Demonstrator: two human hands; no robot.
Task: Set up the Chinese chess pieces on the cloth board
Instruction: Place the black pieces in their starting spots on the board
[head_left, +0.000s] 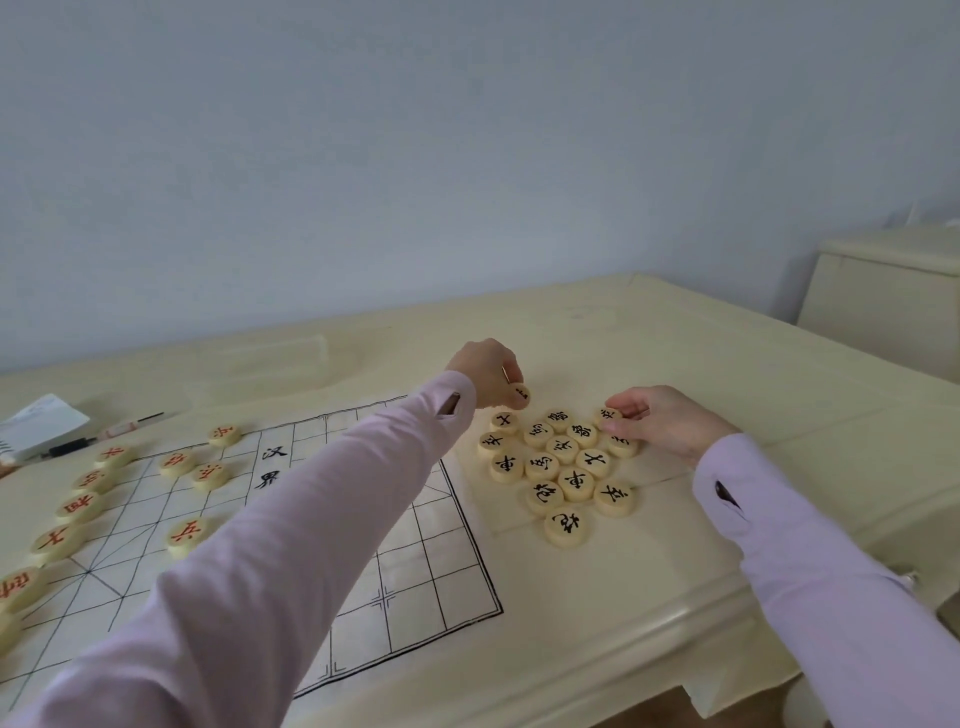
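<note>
Cloth board (415, 561) lies flat on the table (675, 353), its long axis running left to right. Ten red pieces (186, 535) show at its left end. Fourteen black pieces (562, 447) cluster face up just off its right edge. The left hand (485, 371) pinches a fifteenth (521, 395), tilted, and the right hand (660, 421) pinches a sixteenth (610, 415) at the cluster's far edge.

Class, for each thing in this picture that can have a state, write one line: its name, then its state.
Cloth board: spread flat on the table.
Black pile: face up, bunched beside the board.
Left hand: grips a black-lettered piece, tilted.
Right hand: pinches a second black piece at the pile's far edge.
Red pieces: face up on the board.
</note>
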